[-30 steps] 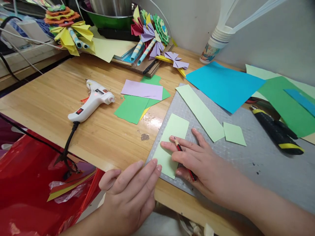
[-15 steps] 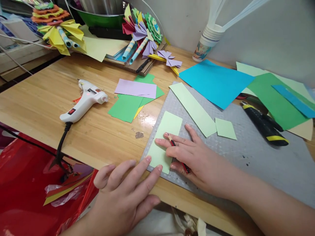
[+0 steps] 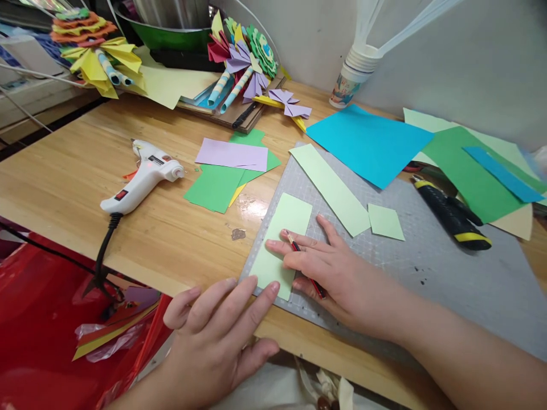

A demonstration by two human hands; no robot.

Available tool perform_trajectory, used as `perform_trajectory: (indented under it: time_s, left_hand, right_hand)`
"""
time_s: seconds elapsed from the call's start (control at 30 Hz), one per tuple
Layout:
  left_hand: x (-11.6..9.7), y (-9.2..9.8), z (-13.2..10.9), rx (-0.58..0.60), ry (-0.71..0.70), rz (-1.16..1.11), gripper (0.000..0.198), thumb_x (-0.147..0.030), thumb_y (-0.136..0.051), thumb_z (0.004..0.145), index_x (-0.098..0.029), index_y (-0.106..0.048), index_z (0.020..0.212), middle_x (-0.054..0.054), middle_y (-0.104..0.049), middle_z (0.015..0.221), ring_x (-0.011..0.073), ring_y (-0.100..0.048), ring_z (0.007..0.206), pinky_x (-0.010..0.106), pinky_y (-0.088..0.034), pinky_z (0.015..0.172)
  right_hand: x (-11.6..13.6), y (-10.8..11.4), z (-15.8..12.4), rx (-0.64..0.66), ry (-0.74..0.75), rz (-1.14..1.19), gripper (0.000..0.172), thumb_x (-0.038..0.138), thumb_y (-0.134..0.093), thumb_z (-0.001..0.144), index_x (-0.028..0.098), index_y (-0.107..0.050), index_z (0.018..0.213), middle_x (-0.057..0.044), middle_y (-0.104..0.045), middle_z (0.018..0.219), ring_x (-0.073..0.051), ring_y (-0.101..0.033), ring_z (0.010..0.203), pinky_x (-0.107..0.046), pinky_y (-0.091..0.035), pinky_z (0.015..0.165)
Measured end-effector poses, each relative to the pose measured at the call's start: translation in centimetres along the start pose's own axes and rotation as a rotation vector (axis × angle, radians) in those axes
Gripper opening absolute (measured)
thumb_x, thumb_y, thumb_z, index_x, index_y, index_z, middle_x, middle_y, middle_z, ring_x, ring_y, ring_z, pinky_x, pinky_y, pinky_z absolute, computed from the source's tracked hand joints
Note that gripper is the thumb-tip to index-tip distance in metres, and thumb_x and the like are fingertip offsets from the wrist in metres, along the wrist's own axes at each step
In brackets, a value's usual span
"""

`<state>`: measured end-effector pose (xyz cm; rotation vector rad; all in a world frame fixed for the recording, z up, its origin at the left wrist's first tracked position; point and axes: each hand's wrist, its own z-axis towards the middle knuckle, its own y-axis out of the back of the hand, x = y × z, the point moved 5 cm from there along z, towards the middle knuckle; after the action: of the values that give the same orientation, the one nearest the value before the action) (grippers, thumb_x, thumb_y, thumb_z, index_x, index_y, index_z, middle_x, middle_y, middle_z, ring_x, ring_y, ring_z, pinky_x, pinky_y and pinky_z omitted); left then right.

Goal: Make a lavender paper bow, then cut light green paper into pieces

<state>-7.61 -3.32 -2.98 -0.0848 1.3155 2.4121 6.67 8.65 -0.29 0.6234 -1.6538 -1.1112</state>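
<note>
A pale green paper rectangle [image 3: 291,212] lies at the left edge of the grey cutting mat [image 3: 371,296]. My right hand [image 3: 329,265] grips a short red-and-black pencil [image 3: 317,288] between thumb and fingers, with other fingertips resting on the paper. The pencil's tip points up and away from me. My left hand [image 3: 226,330] has its fingers spread, with fingertips at the paper's near edge. Beyond my right hand lie a long pale green strip [image 3: 331,188] and a small pale green square [image 3: 386,222], both flat on the mat.
A white glue gun [image 3: 141,179] lies on the left of the table, its cord over the edge. Green and lilac paper pieces [image 3: 231,154] lie mid-table. A blue sheet [image 3: 367,145], a black-and-yellow cutting tool [image 3: 450,213], paper cups [image 3: 352,77] and paper-craft figures [image 3: 245,62] stand farther back.
The view has shifted slightly, moving the table's contents a little left in the picture. Both hands keep nearly the same pose on the paper, and the pencil stays in my right hand.
</note>
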Motion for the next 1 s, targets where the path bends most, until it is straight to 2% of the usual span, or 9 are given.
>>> perform_trajectory:
  time_s: [0.23,0.5,0.67,0.73,0.8,0.87,0.93,1.0]
  left_hand:
    - [-0.1,0.2,0.3,0.013,0.020,-0.002,0.042,-0.051,-0.045,0.094,-0.029,-0.064,0.124,0.003,-0.071,0.109,0.0210,-0.052,0.102,0.037,-0.022,0.105]
    - [-0.1,0.2,0.6,0.026,0.028,0.000,0.042,-0.052,-0.045,0.094,-0.029,-0.064,0.124,0.002,-0.070,0.113,0.0211,-0.052,0.104,0.036,-0.026,0.100]
    - [-0.1,0.3,0.6,0.035,0.040,-0.006,0.041,-0.050,-0.046,0.094,-0.029,-0.064,0.123,0.002,-0.070,0.113,0.0215,-0.053,0.105,0.038,-0.027,0.098]
    - [-0.1,0.4,0.8,0.038,0.047,-0.003,0.040,-0.049,-0.047,0.093,-0.029,-0.065,0.123,0.001,-0.070,0.114,0.0216,-0.053,0.104,0.038,-0.027,0.097]
    - [-0.2,0.5,0.9,0.043,0.051,-0.003,0.040,-0.049,-0.048,0.093,-0.030,-0.065,0.123,0.001,-0.070,0.114,0.0218,-0.053,0.104,0.039,-0.027,0.097]
    - [-0.2,0.5,1.0,0.046,0.053,-0.008,0.039,-0.049,-0.049,0.093,-0.029,-0.065,0.123,0.001,-0.071,0.114,0.0219,-0.053,0.104,0.039,-0.026,0.098]
    - [-0.3,0.6,1.0,0.047,0.053,-0.011,0.039,-0.049,-0.049,0.092,-0.029,-0.065,0.123,0.001,-0.070,0.114,0.0221,-0.053,0.104,0.039,-0.025,0.099]
    - [-0.3,0.6,0.9,0.051,0.060,-0.012,0.039,-0.048,-0.050,0.092,-0.030,-0.065,0.123,0.001,-0.070,0.114,0.0222,-0.053,0.104,0.039,-0.025,0.100]
  right_hand:
    - [-0.1,-0.2,0.0,-0.007,0.013,0.015,0.016,0.018,-0.036,0.101,0.023,-0.046,0.113,-0.003,-0.046,0.149,-0.019,-0.033,0.142,-0.062,0.000,0.116]
    - [-0.2,-0.1,0.0,-0.013,0.003,0.030,0.018,0.015,-0.038,0.098,0.023,-0.047,0.112,-0.007,-0.047,0.148,-0.023,-0.035,0.141,-0.065,-0.002,0.115]
    - [-0.1,0.0,-0.1,-0.014,-0.005,0.109,0.018,0.014,-0.039,0.097,0.025,-0.046,0.109,-0.004,-0.048,0.148,-0.024,-0.037,0.140,-0.067,0.002,0.114]
    - [-0.3,0.5,-0.2,-0.092,-0.050,0.237,0.015,0.017,-0.040,0.097,0.027,-0.045,0.107,-0.004,-0.049,0.147,-0.024,-0.040,0.139,-0.065,-0.006,0.116]
    - [-1.4,1.7,-0.3,-0.278,-0.159,0.406,0.010,0.022,-0.041,0.098,0.029,-0.044,0.104,-0.004,-0.053,0.143,-0.023,-0.044,0.136,-0.059,-0.025,0.114]
    - [-3.1,3.1,-0.2,-0.498,-0.287,0.507,0.007,0.025,-0.045,0.096,0.029,-0.044,0.101,-0.005,-0.060,0.132,-0.024,-0.052,0.128,-0.052,-0.041,0.104]
    - [-4.5,4.3,0.5,-0.619,-0.349,0.453,0.009,0.022,-0.050,0.092,0.028,-0.044,0.097,-0.005,-0.066,0.115,-0.025,-0.061,0.114,-0.048,-0.047,0.095]
    - [-5.6,5.1,1.8,-0.628,-0.375,0.341,0.014,0.015,-0.051,0.089,0.026,-0.044,0.094,-0.005,-0.066,0.104,-0.023,-0.064,0.100,-0.044,-0.049,0.085]
